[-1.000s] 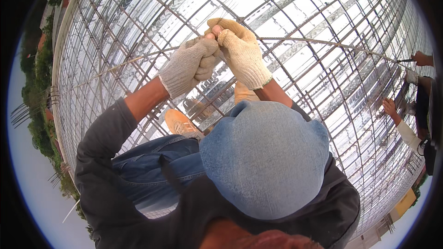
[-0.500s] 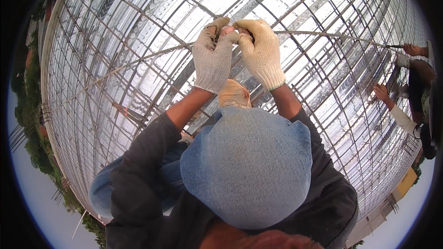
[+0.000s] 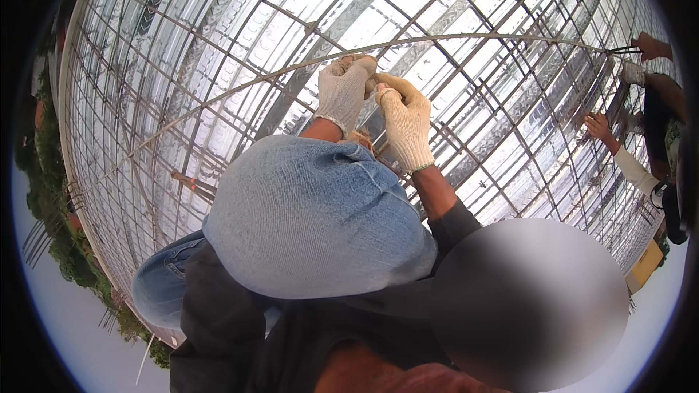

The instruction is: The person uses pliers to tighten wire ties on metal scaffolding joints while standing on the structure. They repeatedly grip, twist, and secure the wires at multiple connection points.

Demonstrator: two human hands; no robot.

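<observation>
My left hand (image 3: 344,91), in a worn whitish knit glove, is closed with its fingertips pinched together. Beside it, my right hand (image 3: 405,120), in a cream knit glove, is closed too, thumb against fingers. The fingertips of both almost meet, and whatever lies between them is too small to make out. Both are over a mesh of steel reinforcing bars (image 3: 309,28). Just beyond my fingers a long thin strip (image 3: 437,38) crosses the mesh in a curve. My denim-covered knee (image 3: 313,211) hides my left forearm.
Ribbed shiny metal decking (image 3: 397,11) lies beneath the bars. On the left rests a tool with orange-red handles (image 3: 193,183). At right, another person's hand (image 3: 598,127) reaches over the mesh; one more hand (image 3: 652,47) is near the strip's end. A blurred round patch covers the lower right.
My hands have drawn slightly nearer to me, and the strip now passes beyond my fingertips instead of behind my hands. My knee has shifted left in view. The thin wire at my fingertips no longer shows.
</observation>
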